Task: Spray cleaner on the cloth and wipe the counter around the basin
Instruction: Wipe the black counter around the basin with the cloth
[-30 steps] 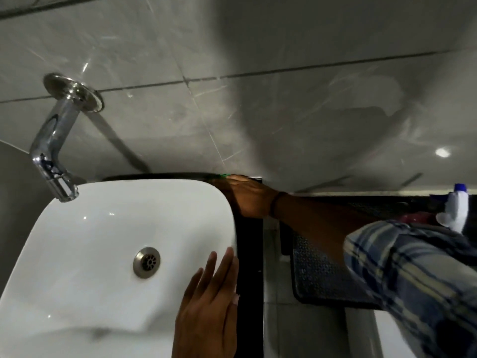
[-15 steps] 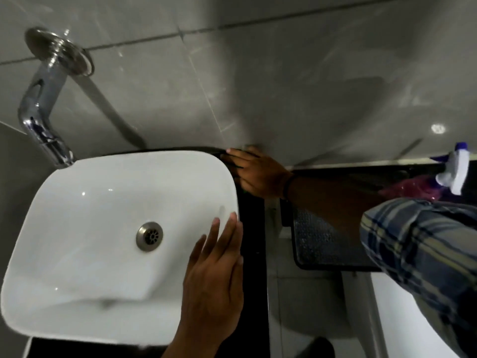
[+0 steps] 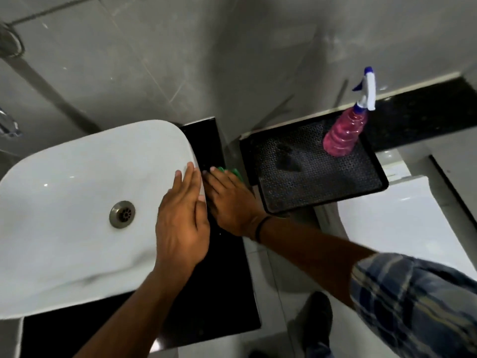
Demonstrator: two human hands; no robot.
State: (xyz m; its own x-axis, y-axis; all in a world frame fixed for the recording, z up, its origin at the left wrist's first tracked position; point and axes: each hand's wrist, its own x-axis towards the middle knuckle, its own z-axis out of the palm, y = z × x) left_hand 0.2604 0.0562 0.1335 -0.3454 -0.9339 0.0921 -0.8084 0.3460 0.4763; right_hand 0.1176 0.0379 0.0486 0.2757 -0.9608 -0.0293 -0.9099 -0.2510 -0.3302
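Note:
A white basin [image 3: 64, 202] sits on a narrow black counter [image 3: 227, 293]. My right hand [image 3: 229, 202] lies flat on the counter strip just right of the basin, pressing a green cloth [image 3: 229, 171] whose edge shows past the fingertips. My left hand [image 3: 183, 220] rests open and flat on the basin's right rim, touching nothing else. A spray bottle [image 3: 346, 130] of pink cleaner with a white and blue trigger head stands on a black perforated tray [image 3: 309, 177] to the right, apart from both hands.
A chrome tap [image 3: 7, 122] juts from the grey tiled wall at far left. The drain [image 3: 122, 214] sits mid-basin. A white toilet [image 3: 402, 223] lies below the tray at right. A black ledge [image 3: 426, 112] runs along the wall. A shoe [image 3: 317, 319] shows on the floor.
My right hand has slid with the cloth from the back corner of the counter toward me along the basin's right side. My view has tilted down and right; the left hand stays on the rim.

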